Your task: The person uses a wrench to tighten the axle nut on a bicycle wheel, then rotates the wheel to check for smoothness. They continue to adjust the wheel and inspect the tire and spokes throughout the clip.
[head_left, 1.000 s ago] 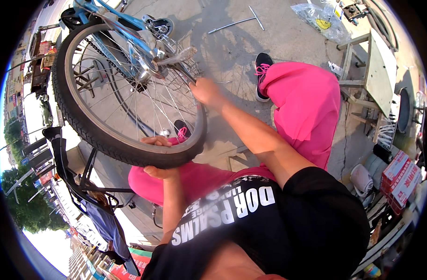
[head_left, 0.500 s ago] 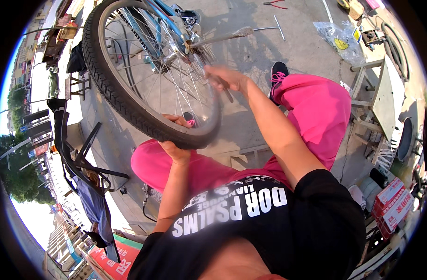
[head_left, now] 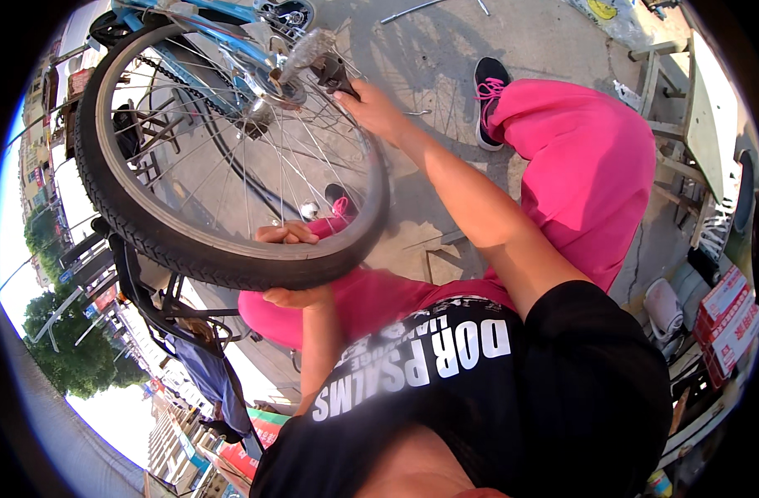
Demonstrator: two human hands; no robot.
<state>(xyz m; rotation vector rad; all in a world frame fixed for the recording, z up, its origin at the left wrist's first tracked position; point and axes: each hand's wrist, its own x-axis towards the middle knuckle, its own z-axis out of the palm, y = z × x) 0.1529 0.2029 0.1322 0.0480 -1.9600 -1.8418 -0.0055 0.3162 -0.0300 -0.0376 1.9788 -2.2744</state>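
Wheel [head_left: 256, 124], just one in hand, leans tilted toward the person over the near-left side of the concrete ground [head_left: 454, 191], in line with a blue bicycle frame [head_left: 222, 37]. The left hand [head_left: 300, 297] is curled around tyre and rim, fingers inside by the spokes, thumb side underneath, I'd say to bear the weight and keep it from swinging. The right hand [head_left: 375, 108] is closed about one dark tool [head_left: 336, 76], its kind unclear to me, near the hub side; a steadied wheel likely leaves that hand free. Counting on: two dark shoes [head_left: 489, 91], one metal rod [head_left: 412, 10] and one clear bag [head_left: 607, 21] toward the ground's far edge.
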